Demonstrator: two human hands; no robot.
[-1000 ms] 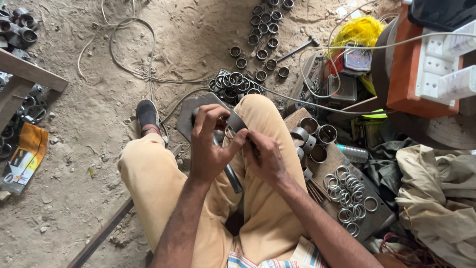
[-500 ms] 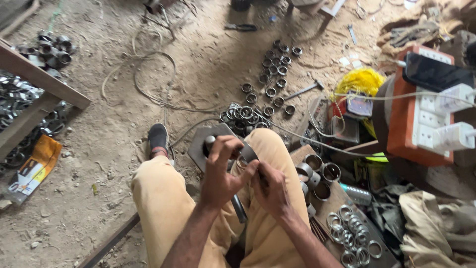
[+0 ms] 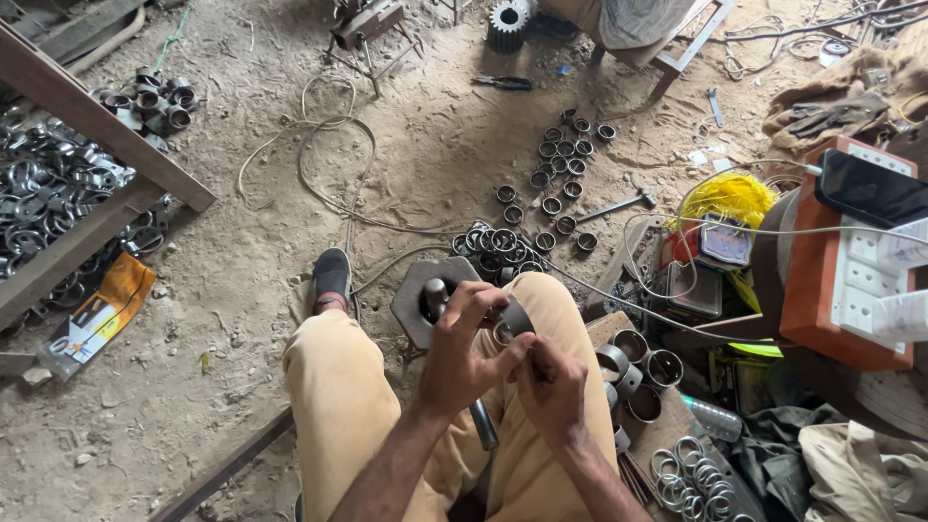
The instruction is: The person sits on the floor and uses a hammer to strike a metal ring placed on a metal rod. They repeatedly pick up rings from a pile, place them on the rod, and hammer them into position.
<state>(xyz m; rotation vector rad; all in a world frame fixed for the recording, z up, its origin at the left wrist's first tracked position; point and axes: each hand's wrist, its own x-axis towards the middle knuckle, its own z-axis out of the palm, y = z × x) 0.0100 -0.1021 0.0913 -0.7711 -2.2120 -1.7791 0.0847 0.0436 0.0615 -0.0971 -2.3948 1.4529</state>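
Observation:
I sit on the ground in tan trousers, both hands over my lap. My left hand [image 3: 466, 350] grips a short grey metal sleeve [image 3: 515, 319] from above. My right hand [image 3: 553, 385] is closed just below it, fingertips pressed to the sleeve's lower rim, where a small ring-shaped part is partly hidden. A dark steel bar [image 3: 483, 423] lies between my thighs. In front of my knees sits a flat metal block with an upright peg [image 3: 432, 295].
Several metal rings and cups [image 3: 556, 179] lie on the dirt ahead, beside a hammer [image 3: 619, 204]. To my right are steel cups [image 3: 646, 372], flat rings [image 3: 691, 474], an orange switchboard box [image 3: 851, 261] and yellow cord [image 3: 730, 198]. A rack of metal parts [image 3: 58, 193] stands left.
The view has tilted upward, showing more floor ahead. My hands stay together on the sleeve and have shifted lower in the picture.

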